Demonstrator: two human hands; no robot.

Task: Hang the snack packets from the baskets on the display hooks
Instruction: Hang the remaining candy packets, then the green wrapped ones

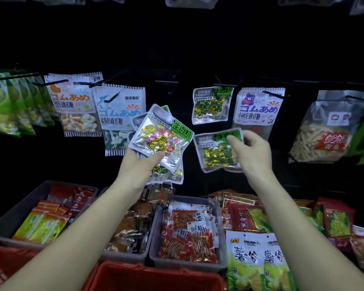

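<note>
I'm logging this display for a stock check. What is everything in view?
top packets: several, pale, top edge
green packets: several, green, hanging far left
gummy packets: three fronts, white, hanging left and right of centre
hung candy packet: one, silver and green, centre hook
strip snack bag: at least one, clear with red label, hanging right
bare hook: one, dark, centre
grey bins: three, grey, below, full of packets
red baskets: two, red, bottom edge
loose packets: pile, red, green, white, lower right
fanned candy packets: several, silver, in left hand
single candy packet: one, silver and green, pinched by right hand
left hand: one, bare, centre
right hand: one, bare, right of centre
</note>
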